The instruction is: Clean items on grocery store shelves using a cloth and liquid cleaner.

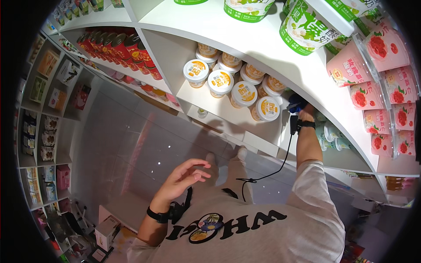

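Observation:
My right hand reaches under the curved upper shelf. It is partly hidden by the shelf edge, and a dark blue object shows at its fingers; I cannot tell whether it is gripped. Left of it, white-lidded cups with orange print stand in rows in the same bay. My left hand hangs in front of my body, fingers apart and slightly curled, holding nothing. Black bands circle both wrists. From a small black device at the right wrist, a black cable runs down towards my clothes.
Above, the white curved shelf carries green-and-white tubs and stacked pink cups. Red cans fill the bay at upper left. Pale green cups lie beyond my right wrist. A shelving unit with packages curves along the left.

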Demonstrator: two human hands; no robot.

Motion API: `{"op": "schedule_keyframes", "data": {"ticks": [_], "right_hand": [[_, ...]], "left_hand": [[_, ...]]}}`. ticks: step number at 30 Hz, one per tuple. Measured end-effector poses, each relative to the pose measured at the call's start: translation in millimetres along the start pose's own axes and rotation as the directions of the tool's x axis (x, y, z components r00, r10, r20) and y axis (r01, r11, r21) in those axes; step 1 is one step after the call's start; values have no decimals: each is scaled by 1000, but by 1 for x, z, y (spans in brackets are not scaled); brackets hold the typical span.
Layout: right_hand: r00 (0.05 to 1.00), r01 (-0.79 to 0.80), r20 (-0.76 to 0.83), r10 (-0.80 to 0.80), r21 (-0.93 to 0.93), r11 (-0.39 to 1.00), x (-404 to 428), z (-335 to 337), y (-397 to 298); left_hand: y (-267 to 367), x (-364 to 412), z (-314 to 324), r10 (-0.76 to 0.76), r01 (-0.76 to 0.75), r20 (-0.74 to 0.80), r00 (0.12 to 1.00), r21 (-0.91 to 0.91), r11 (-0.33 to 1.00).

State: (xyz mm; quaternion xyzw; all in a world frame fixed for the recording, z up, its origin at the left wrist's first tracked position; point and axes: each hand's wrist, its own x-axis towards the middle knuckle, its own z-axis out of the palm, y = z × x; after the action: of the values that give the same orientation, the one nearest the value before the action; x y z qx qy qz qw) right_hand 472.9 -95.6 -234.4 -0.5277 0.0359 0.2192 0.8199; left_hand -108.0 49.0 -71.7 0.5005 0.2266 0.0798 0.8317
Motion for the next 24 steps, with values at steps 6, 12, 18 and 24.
{"op": "schedule_keyframes", "data": {"ticks": [6,12,18,24], "right_hand": [[998,25,-60,-20,85,996,-13,-12,12],[982,66,-180,-50,86,994,-59,-12,33],[982,-89,-166,89,2,996,-169,10,23],[979,-110,-180,101,-39,993,-221,6,35]], "left_hand": [[2,10,-5,-7,7,27,1000,-10,1000],[10,31,9,-21,14,76,997,83,996],[4,72,24,-42,4,172,984,217,976],[-14,146,68,-24,-117,325,945,409,905]]}}
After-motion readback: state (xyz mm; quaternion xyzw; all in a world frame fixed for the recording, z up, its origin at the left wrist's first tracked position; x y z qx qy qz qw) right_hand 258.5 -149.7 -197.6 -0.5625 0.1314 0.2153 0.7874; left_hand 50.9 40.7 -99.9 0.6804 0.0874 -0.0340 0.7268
